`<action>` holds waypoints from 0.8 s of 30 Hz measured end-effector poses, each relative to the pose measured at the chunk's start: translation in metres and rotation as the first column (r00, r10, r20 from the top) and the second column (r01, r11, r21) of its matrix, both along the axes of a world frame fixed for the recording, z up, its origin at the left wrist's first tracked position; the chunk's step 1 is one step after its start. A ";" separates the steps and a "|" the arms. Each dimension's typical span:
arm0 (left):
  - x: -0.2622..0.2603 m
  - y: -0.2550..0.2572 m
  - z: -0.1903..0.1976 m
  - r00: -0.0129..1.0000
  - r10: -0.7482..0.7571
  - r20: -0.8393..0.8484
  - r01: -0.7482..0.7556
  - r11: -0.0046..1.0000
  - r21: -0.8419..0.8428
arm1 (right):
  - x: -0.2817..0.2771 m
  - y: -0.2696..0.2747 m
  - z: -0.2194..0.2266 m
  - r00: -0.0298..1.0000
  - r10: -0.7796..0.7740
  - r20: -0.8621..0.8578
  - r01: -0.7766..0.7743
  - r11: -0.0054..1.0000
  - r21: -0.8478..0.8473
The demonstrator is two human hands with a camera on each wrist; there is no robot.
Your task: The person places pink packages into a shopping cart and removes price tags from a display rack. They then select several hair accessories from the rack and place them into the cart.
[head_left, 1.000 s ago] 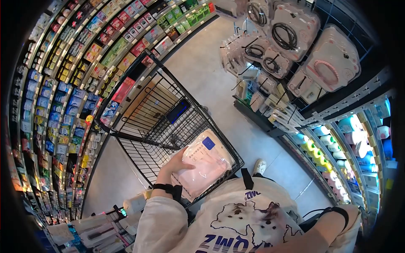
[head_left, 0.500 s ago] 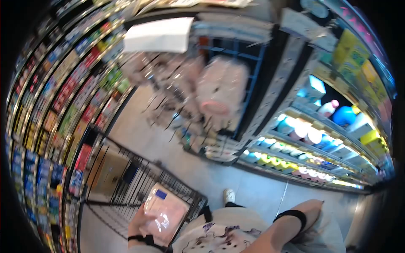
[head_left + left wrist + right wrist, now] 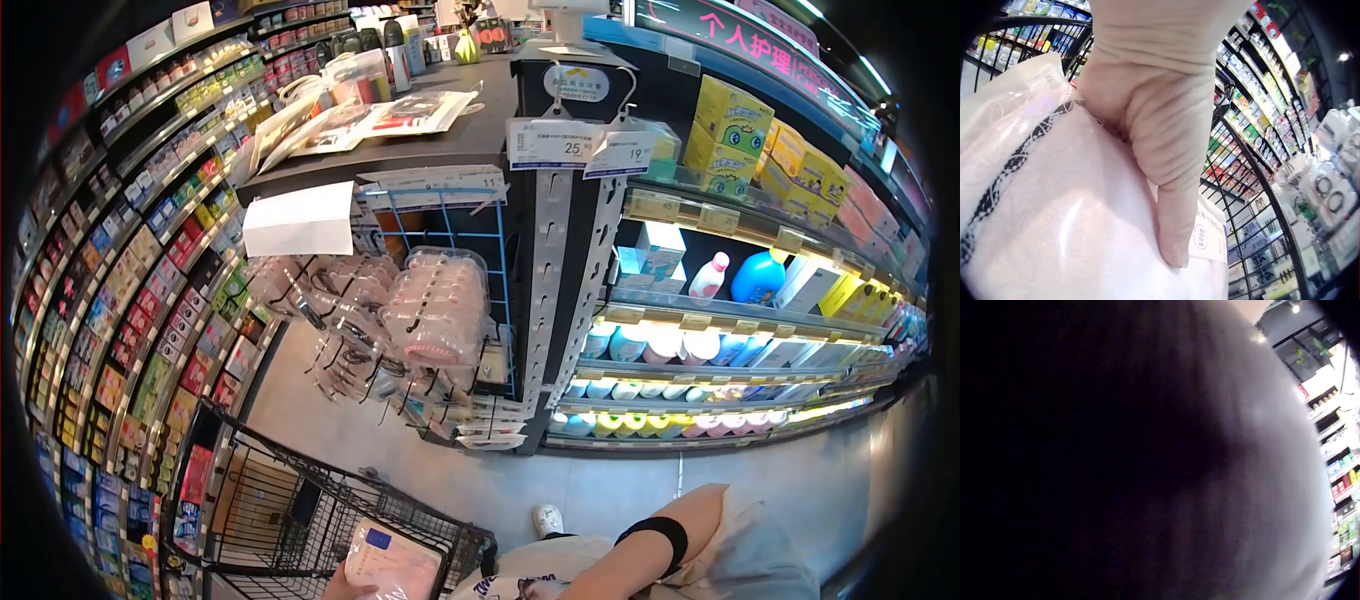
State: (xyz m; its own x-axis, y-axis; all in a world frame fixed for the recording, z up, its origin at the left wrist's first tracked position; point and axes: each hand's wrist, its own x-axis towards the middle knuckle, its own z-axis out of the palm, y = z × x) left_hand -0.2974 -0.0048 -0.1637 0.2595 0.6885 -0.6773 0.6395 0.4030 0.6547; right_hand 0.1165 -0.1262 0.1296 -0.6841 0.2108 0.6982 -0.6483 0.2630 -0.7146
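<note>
My left hand (image 3: 345, 585) grips a packaged pink towel (image 3: 398, 562) by its side. In the left wrist view, the thumb (image 3: 1175, 231) lies across the clear wrapper, and the other fingers are hidden beneath the pack. A dark patterned stripe and a white label show through the plastic. The pack overlaps the near end of a black wire shopping cart (image 3: 330, 480). My right forearm (image 3: 625, 560), with a black band around it, crosses low in front of the printed shirt. Blurred pale fabric fills most of the right wrist view and hides the right hand's fingers.
Ahead stands a rack of hanging clear packs (image 3: 435, 310) with a white sheet (image 3: 298, 220) above. Lit shelves of bottles (image 3: 760, 275) run along the right. Tall shelves of small boxes (image 3: 150, 290) curve along the left. A cardboard box (image 3: 250, 505) sits in the cart.
The head view has swung up and right, bringing the rack top and lit shelves into sight. The cart and towel pack now appear lower left. My left hand keeps its hold.
</note>
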 end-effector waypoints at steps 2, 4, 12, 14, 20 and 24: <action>-0.040 0.009 -0.065 0.986 -0.156 0.060 0.145 0.977 0.157 | 0.013 0.007 0.002 0.999 -0.021 0.031 0.022 0.999 -0.033; 0.004 -0.001 0.000 0.960 -0.223 -0.172 0.261 0.934 0.244 | 0.031 0.014 0.002 0.967 -0.100 0.233 0.125 0.988 -0.095; 0.021 -0.010 0.004 0.774 -0.182 -0.606 0.379 0.901 0.214 | 0.117 0.040 -0.050 0.025 -0.875 0.483 0.973 0.133 0.190; 0.029 -0.013 0.013 0.763 -0.168 -0.624 0.361 0.912 0.195 | 0.142 0.050 -0.059 -0.304 -0.892 0.334 0.932 -0.205 0.301; 0.032 -0.013 0.011 0.767 -0.161 -0.620 0.307 0.942 0.135 | 0.183 0.066 -0.058 -0.575 -0.808 0.126 0.801 -0.524 0.290; 0.016 -0.016 -0.017 0.798 -0.138 -0.587 0.334 0.912 0.239 | 0.198 0.078 -0.060 -0.659 -0.744 0.109 0.737 -0.609 0.294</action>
State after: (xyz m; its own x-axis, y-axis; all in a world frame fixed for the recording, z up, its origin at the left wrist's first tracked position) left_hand -0.2811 -0.0209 -0.1806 0.0970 0.8540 -0.5112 0.9735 0.0255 0.2272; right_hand 0.3144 -0.0482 0.0692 0.4998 0.5722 0.6502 0.7295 0.1266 -0.6722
